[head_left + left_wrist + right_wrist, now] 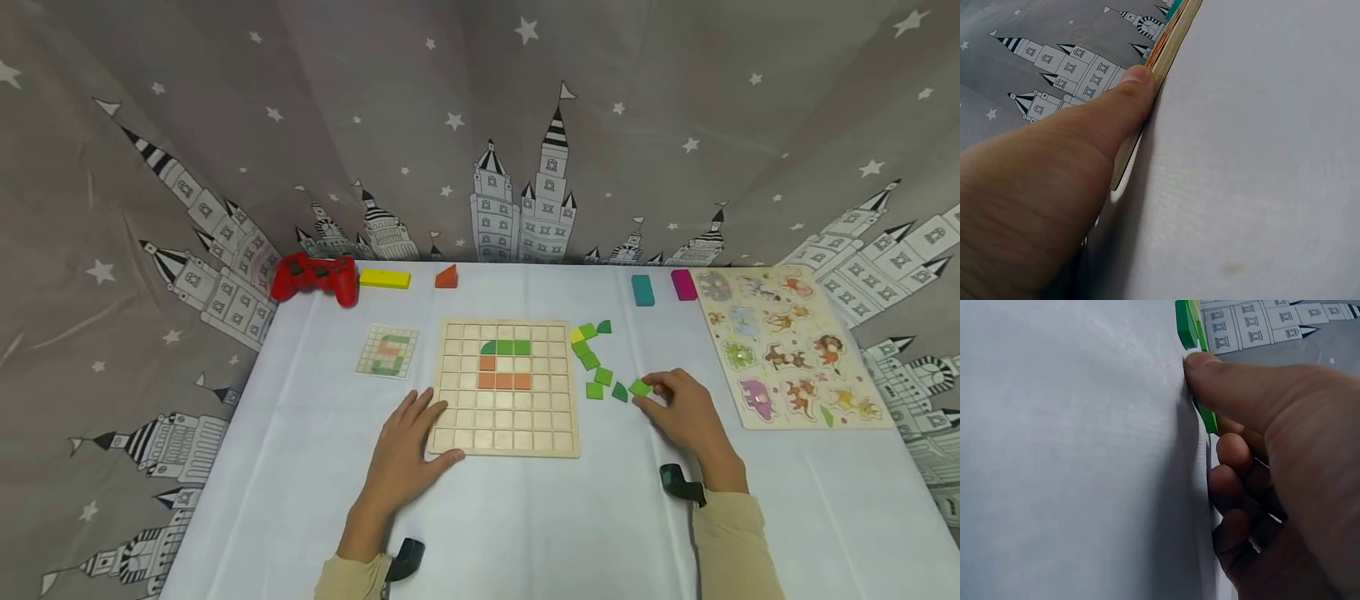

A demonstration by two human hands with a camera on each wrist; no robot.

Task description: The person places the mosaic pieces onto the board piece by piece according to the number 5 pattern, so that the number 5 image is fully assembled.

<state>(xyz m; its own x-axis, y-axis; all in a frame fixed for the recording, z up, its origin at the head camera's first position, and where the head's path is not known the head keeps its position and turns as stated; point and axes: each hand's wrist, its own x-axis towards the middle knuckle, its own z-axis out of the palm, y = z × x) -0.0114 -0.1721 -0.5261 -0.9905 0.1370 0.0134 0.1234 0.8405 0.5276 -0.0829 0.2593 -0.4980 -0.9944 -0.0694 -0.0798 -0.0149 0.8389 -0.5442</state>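
A wooden grid board (510,421) lies mid-table in the head view, with green tiles along a top row and orange tiles below them. My left hand (405,446) rests at its lower left corner, fingers spread; in the left wrist view the thumb (1138,74) lies along the board's edge (1169,56). Between thumb and index finger, my right hand (690,417) pinches a green square tile (640,387), which also shows in the right wrist view (1208,417). Several green tiles (602,377) and a yellow piece (577,336) lie between that hand and the board.
Left of the board is a pattern card (387,351). Along the back stand a red game controller (315,277), a yellow block (385,279), an orange block (446,277), a teal block (642,290) and a magenta block (684,285). An animal puzzle board (787,400) lies at right.
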